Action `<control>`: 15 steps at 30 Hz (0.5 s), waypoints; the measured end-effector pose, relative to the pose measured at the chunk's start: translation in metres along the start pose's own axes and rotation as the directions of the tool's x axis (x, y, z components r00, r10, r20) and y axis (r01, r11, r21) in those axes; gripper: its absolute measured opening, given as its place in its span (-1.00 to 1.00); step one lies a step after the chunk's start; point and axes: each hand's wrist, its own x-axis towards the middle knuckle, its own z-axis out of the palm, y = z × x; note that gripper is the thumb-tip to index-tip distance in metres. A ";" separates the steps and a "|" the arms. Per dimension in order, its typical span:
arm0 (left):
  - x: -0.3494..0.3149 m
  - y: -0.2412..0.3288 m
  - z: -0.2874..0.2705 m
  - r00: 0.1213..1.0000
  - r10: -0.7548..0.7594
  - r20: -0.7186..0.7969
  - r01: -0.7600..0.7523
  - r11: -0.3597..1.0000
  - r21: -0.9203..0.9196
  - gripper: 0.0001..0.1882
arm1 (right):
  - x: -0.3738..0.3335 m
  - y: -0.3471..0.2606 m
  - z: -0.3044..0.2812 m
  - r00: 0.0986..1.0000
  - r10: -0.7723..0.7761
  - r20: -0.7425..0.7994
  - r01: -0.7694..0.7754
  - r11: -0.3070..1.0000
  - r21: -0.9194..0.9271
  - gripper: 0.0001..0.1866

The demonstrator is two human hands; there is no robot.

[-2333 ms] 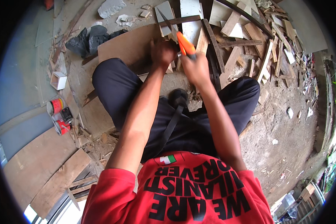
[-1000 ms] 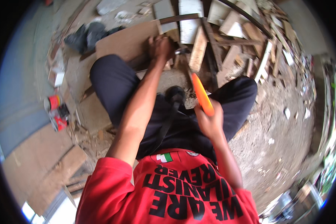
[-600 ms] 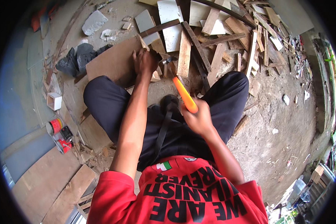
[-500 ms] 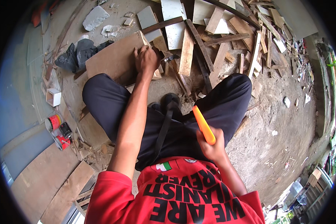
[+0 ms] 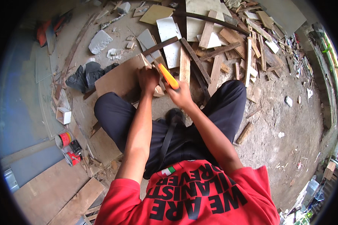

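Observation:
A brown wooden board [image 5: 118, 77] lies tilted in front of my knees. My left hand [image 5: 149, 77] grips its right end; those fingertips are partly hidden. My right hand [image 5: 181, 95] is closed round the lower end of an orange-handled hand saw [image 5: 167, 76]. The saw's blade shows edge-on as a thin line running up and left past the board's corner. The two hands are close together, the saw handle between them. Whether the blade touches the board, I cannot tell.
Wooden offcuts and planks [image 5: 216, 71] are heaped ahead and to the right. A black plastic bag [image 5: 87, 77] lies left of the board. Red cans [image 5: 68, 144] and a small white box [image 5: 63, 115] stand at the left, near large wooden sheets [image 5: 50, 191].
My right hand has carried the orange-handled hand saw forward and left, from my lap to the board's right end. My left hand stays on the board. The view has shifted slightly.

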 end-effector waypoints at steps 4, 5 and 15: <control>-0.002 0.007 -0.007 0.980 -0.190 -0.050 0.178 0.967 -0.184 -0.39 | -0.055 -0.023 -0.040 0.986 0.164 -0.040 -0.152 0.963 0.223 -0.77; -0.001 0.010 -0.017 0.984 -0.176 0.027 0.178 0.963 -0.200 -0.38 | -0.066 -0.026 -0.052 0.985 0.142 -0.093 -0.125 0.978 0.169 -0.77; -0.009 -0.009 -0.024 0.994 -0.029 0.107 0.102 0.618 -0.780 -0.53 | -0.072 0.031 -0.080 0.948 0.244 -0.206 -0.214 0.964 0.157 -0.74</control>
